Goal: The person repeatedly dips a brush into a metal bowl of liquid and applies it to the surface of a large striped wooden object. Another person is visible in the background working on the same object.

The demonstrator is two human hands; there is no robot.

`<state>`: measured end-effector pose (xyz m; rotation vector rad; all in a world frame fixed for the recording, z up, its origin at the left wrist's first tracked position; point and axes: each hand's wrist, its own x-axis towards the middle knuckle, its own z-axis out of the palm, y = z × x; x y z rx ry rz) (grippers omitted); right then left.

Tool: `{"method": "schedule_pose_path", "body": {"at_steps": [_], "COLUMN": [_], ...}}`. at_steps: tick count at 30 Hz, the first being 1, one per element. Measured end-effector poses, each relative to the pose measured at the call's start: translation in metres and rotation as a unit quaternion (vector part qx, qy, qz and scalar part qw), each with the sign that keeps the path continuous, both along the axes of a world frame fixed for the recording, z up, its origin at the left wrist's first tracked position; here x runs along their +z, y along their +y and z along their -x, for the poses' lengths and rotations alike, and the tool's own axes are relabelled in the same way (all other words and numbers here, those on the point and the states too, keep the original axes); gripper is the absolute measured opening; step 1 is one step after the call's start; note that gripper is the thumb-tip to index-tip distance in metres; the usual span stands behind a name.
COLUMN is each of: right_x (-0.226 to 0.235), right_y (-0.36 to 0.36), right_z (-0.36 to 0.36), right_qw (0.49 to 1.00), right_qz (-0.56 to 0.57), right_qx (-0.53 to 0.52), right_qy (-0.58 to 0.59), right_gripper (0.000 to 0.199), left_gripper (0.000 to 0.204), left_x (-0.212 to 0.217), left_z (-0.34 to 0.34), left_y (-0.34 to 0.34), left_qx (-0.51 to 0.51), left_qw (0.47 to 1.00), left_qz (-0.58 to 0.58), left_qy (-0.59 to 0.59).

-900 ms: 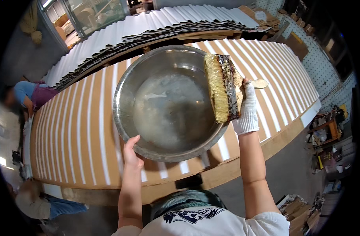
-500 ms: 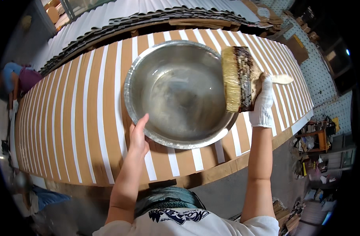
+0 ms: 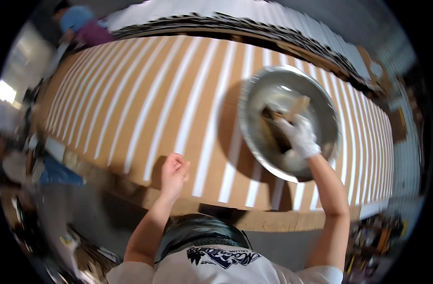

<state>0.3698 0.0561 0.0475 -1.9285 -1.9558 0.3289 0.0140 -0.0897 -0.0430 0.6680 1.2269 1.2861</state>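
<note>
My right hand (image 3: 299, 136), in a white knit glove, grips a wide brush by its pale handle (image 3: 299, 105). The brush's dark, yellowish bristle end (image 3: 274, 128) is down inside a large round metal basin (image 3: 337, 128) and is blurred. Beneath the basin lies a row of brown sheets (image 3: 178, 111) with white stripes between them. My bare left hand (image 3: 174, 175) hovers over the near edge of these sheets, apart from the basin. Its fingers are curled in, with nothing seen in them.
Behind the striped surface runs a long stack of white, wavy-edged sheets (image 3: 268, 19). A wooden edge (image 3: 254, 220) borders the near side. Another person in a blue top (image 3: 77, 19) is at the far left, and blue cloth (image 3: 60, 171) shows at the lower left.
My left hand has let go of the basin's rim, and its fingers have curled. The brush has gone from above the rim down into the basin. The view has turned left.
</note>
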Motion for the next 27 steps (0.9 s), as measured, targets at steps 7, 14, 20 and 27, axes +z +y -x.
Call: {"method": "schedule_pose_path", "body": {"at_steps": [7,14,20,27], "right_x": [-0.034,-0.031,-0.032,0.018], "right_y": [0.008,-0.011,0.033,0.132], "right_z": [-0.068,-0.057,-0.029,0.069], "right_qw": [0.96,0.841,0.75,0.667], "right_qz": [-0.011,-0.188,-0.206,0.054], "right_qx": [-0.072,-0.321,-0.199,0.251], "right_qy": [0.27,0.392,0.596,0.699], "right_gripper": [0.043,0.037,0.034,0.033], "left_gripper": [0.042,0.054,0.059,0.056], "left_x": [0.01,0.007,-0.027,-0.073], "left_z": [0.096,0.232,0.327,0.402], "left_y": [-0.083,-0.247,-0.409,-0.471], "left_qx": [0.125,0.287,0.394,0.456], "left_qw": [0.991,0.953,0.906,0.876], "left_qz": [-0.029,0.094,0.143,0.15], "left_qy": [-0.026,0.036,-0.056,-0.054]}}
